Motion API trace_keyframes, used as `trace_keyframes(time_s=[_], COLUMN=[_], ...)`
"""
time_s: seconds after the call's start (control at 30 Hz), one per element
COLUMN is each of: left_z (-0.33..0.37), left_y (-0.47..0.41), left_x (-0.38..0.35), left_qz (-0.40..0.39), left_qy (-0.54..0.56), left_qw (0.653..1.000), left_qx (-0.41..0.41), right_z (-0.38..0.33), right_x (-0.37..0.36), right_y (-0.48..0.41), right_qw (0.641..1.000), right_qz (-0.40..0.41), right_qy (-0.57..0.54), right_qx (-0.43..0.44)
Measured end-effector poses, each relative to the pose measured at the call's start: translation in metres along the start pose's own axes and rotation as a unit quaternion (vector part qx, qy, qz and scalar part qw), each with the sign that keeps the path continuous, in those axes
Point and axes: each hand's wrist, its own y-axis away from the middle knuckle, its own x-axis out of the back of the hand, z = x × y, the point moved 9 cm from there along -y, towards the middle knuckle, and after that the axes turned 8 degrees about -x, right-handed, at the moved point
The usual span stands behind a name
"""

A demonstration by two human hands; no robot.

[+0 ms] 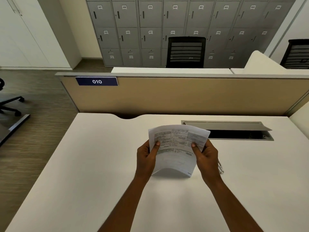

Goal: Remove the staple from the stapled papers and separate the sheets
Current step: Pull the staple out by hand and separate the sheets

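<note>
A grey cable hatch [225,125] stands open behind, and a small shiny metal tool [220,166] lies on the smooth white tabletop [83,164] just beside the right hand [206,158]. Printed papers [177,148], bowed upward above the tabletop, are pinched at their side edges by left hand [146,158] and right, thumbs on top

papers [177,148]: white printed sheets with dense black text and boxes, centre of frame. held up off the desk [83,164], left hand [146,158] and right hand [206,158] gripping the side edges, thumbs on the front. lower edge bows upward, and a second sheet edge shows at top right. small shiny metal tool [220,166] lies on the desk just right of the right hand, partly hidden.
</note>
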Motion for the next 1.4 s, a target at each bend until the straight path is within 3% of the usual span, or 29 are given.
trace_keyframes(time_s=[0.67,1.03,1.2,1.4], left_z=[-0.005,0.051,0.072,0.069], left_y=[-0.006,-0.033,-0.044,-0.042], left_x=[-0.003,0.013,0.016,0.005], left_qz=[-0.013,-0.052,-0.034,-0.053], left_qy=[0.008,-0.042,0.014,0.117], left_qw=[0.999,0.997,0.999,0.991], left_qx=[0.028,-0.046,-0.037,0.03], right_z=[0.033,-0.003,-0.007,-0.008], right_x=[-0.002,0.006,0.003,-0.004], right_y=[-0.006,-0.012,-0.008,-0.002], right_qw=[0.996,0.99,0.99,0.984], right_qz=[-0.002,-0.037,-0.078,-0.123], right_qy=[0.078,0.137,0.104,0.078], right_qx=[-0.037,0.008,-0.052,-0.106])
